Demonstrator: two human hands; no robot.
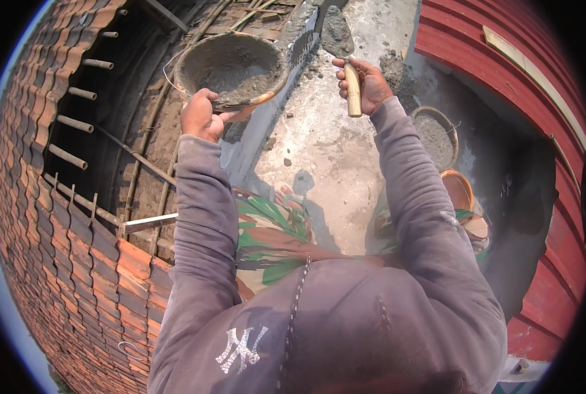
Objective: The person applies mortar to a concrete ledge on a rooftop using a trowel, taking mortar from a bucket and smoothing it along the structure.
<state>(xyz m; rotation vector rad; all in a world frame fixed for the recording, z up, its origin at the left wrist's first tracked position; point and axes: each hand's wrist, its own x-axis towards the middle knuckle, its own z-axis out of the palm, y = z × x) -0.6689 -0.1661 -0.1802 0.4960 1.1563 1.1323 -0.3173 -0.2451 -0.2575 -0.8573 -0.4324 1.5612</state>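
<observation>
clay roof tiles (76,262) curved along the left side, and red corrugated sheeting (503,46) ran down the right, with a pale, mortar-spattered concrete surface (339,151) between them. bamboo poles (140,161) lay at the left, beyond the edge of the tiles. the person wore a greyish-purple sweatshirt (358,315) and camouflage trousers (273,243); on the sweatshirt's front was a whitish, cracked monogram (242,349) of interlocked letters, printed left of the dark-and-light drawstring (294,308).

a round basin (261,100), orange where its outer side showed, was held up at the upper left. wet grey mortar (240,72) lay inside and coated its walls, and a thin wire handle (167,69) looped out at its left. the left grip (203,117) was closed on its near rim. to the right, apart from the basin, the right grip (370,87) was wrapped around the wooden handle of a trowel (353,92), whose blade pointed away from the person and was covered in mortar.

beyond the right forearm stood a second bucket (455,146) filled with grey mix. just below it sat an orange bucket (460,187), partly hidden by the sleeve; its contents could not be told.
</observation>
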